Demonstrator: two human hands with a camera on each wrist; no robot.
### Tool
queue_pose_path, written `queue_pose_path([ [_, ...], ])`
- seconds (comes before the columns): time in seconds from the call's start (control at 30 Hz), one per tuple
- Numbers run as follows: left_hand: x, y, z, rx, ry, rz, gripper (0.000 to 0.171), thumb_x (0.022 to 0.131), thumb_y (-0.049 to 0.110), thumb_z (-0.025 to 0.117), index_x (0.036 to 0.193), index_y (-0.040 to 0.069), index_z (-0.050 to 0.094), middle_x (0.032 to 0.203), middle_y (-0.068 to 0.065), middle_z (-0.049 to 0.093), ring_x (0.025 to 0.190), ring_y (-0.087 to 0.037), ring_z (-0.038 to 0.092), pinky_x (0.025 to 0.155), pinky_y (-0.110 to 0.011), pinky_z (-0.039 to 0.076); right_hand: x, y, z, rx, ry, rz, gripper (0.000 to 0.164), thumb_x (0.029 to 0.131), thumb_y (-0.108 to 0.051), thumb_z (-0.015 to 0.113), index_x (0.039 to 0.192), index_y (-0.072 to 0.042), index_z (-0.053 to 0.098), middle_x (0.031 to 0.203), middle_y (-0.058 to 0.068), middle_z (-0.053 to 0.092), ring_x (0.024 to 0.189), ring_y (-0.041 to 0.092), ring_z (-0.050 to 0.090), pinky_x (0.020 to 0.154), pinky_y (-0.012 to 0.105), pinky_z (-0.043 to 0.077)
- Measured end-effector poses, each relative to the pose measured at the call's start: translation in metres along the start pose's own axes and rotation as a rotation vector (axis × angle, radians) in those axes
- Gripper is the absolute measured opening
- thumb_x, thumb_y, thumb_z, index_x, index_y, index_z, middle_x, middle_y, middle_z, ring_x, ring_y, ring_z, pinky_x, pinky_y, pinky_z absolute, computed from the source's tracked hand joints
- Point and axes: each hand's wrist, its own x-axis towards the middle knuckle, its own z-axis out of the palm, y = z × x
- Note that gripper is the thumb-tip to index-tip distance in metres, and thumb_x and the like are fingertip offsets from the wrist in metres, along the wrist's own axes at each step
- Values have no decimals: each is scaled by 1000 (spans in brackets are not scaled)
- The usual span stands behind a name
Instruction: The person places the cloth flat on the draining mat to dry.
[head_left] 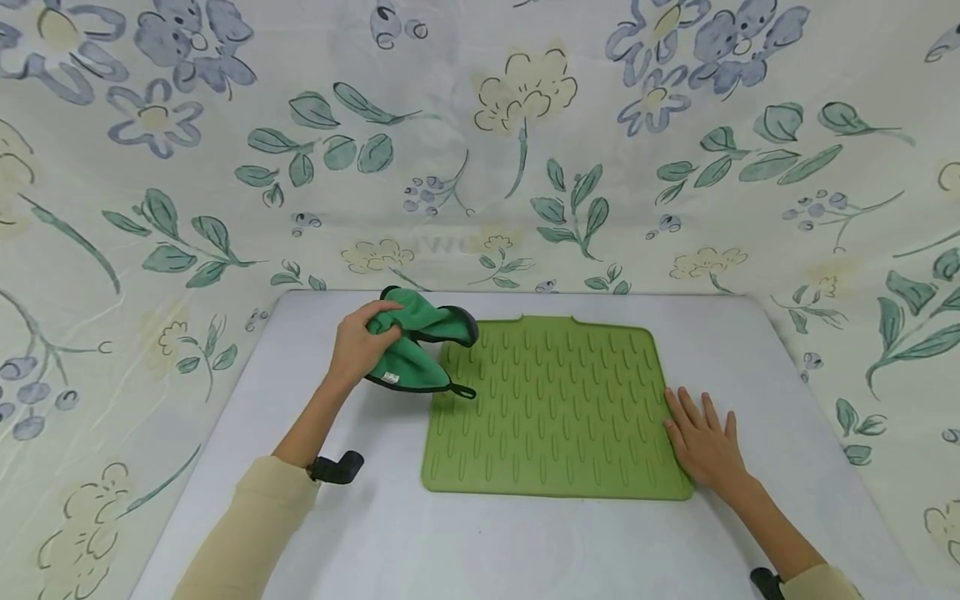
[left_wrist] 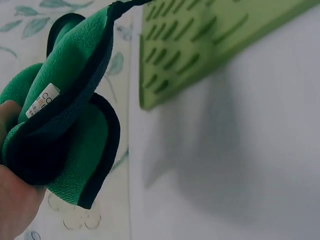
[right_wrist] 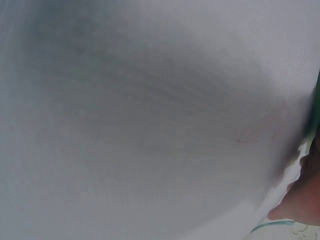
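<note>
My left hand (head_left: 360, 342) grips a green cloth (head_left: 411, 367) with dark edging, bunched up and held above the left edge of a green ridged mat (head_left: 555, 408). In the left wrist view, a white label and a dark trim show on the cloth (left_wrist: 75, 100), and fingertips pinch its near side. A small black loop hangs from one corner of the cloth. My right hand (head_left: 705, 442) lies flat with straight fingers at the mat's right edge, its fingertips touching or just beside it. The right wrist view is mostly blurred table, with part of the hand (right_wrist: 300, 195) at the right.
The mat lies on a white table (head_left: 337, 533). Behind and around the table hangs or lies a floral-patterned cloth (head_left: 450, 167). A black wrist strap device (head_left: 336, 468) sits on the left wrist.
</note>
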Motion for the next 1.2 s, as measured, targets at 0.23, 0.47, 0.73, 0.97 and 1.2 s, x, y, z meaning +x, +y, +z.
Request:
queue_pose_path([
  [0.23, 0, 19, 24, -37, -35, 18, 32, 89, 2, 67, 121, 3, 69, 131, -20, 61, 100, -31, 58, 77, -40, 48, 1, 1, 1, 9, -6, 8, 58, 110, -37, 30, 158, -5, 25, 159, 25, 22, 145, 52, 7, 107, 75, -1],
  [0.47, -2, 29, 53, -71, -70, 54, 30, 89, 3, 68, 118, 5, 70, 124, -17, 64, 90, -29, 58, 73, -39, 48, 2, 5, 4, -6, -11, 13, 59, 110, -39, 27, 159, -8, 21, 160, 24, 21, 145, 51, 5, 108, 74, -4],
  [0.73, -9, 37, 91, -117, -104, 102, 27, 89, 3, 68, 115, 6, 71, 119, -15, 66, 90, -26, 59, 74, -37, 48, 2, 3, 2, -12, -8, 8, 58, 110, -38, 28, 159, -7, 22, 160, 24, 21, 145, 51, 6, 108, 74, -3],
  [0.97, -17, 47, 126, -138, -172, 176, 26, 89, 2, 66, 115, 3, 70, 109, -15, 66, 78, -22, 55, 67, -33, 47, 2, 2, 1, -11, -6, 11, 58, 110, -38, 28, 158, -6, 23, 159, 24, 22, 145, 51, 7, 108, 74, -3],
  [1.2, -27, 55, 151, -125, -250, 177, 26, 92, 4, 65, 117, 4, 68, 116, -14, 65, 86, -22, 55, 70, -33, 47, 2, 1, 1, -15, -7, 7, 58, 110, -38, 29, 158, -5, 24, 159, 24, 22, 145, 51, 7, 108, 74, -3],
])
